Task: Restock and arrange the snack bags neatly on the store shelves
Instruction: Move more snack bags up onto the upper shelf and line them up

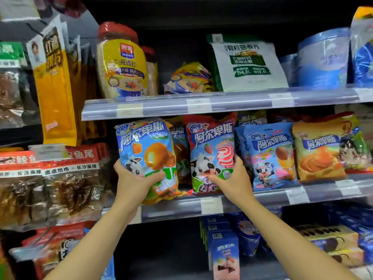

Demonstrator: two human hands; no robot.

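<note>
My left hand [135,179] grips the lower part of a blue and orange candy bag [146,148] with a cartoon cow, held upright at the left end of the middle shelf [268,199]. My right hand [232,176] grips the lower right of a red-topped candy bag [210,146] with a swirl lollipop, standing on the same shelf. The two bags stand side by side with more bags behind them. To their right stand a light blue candy bag [268,154] and an orange bag [319,150].
The upper shelf [222,102] carries an oat jar [121,61], a small yellow bag [189,77], a white and green pouch [246,63] and blue tubs [323,57]. Dried snack packs [70,184] hang at left. Blue boxes [224,257] fill the lower shelf.
</note>
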